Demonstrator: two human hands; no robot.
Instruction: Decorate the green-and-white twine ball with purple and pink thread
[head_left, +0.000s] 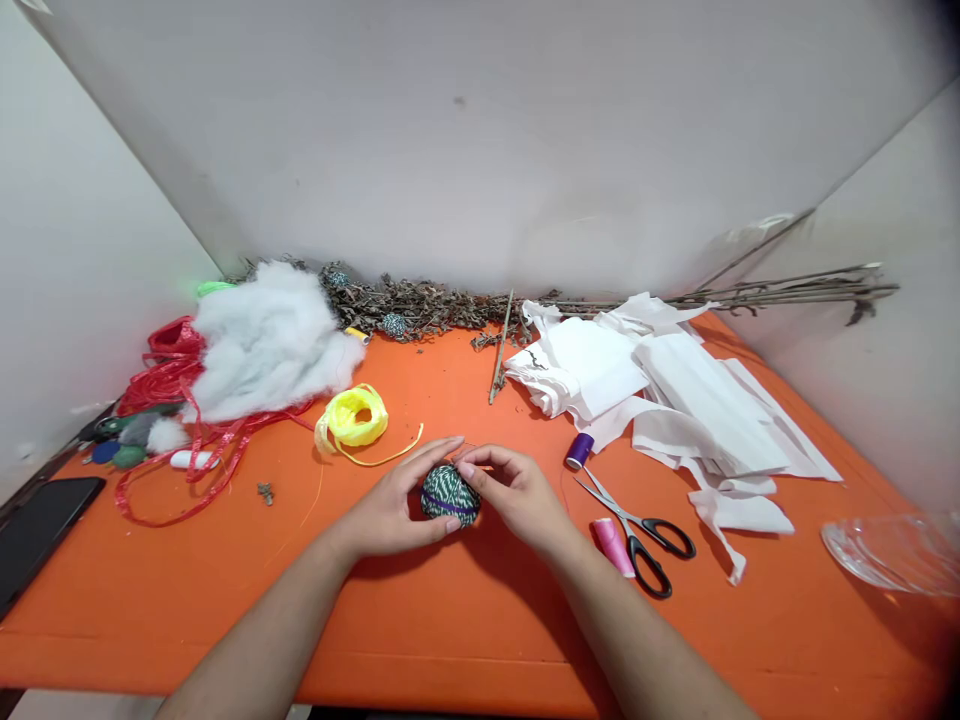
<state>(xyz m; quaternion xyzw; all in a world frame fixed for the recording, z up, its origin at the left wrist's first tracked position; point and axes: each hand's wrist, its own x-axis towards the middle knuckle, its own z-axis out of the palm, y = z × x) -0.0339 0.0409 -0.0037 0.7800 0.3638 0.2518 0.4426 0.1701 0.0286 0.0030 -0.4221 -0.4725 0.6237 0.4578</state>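
Observation:
A ball wrapped in dark green and white thread [448, 492], with a purple band round its middle, sits between my hands just above the orange table. My left hand [390, 505] curls round its left side, thumb along the lower edge and fingers over the top. At the ball's upper right, my right hand [514, 490] pinches thumb and forefinger together, where a fine reddish thread shows faintly. Right of that hand lie a purple thread spool [579, 451], a pink thread spool [613, 547] and black-handled scissors [636, 525], blades apart.
A yellow ribbon roll [356, 416] lies beyond my left hand. White stuffing [266, 340], red ribbon [169, 375] and a phone [45, 535] are at left. Dried stalks [442, 303] line the back wall. White cloth pieces [697, 400] and a clear plastic container [892, 555] occupy the right.

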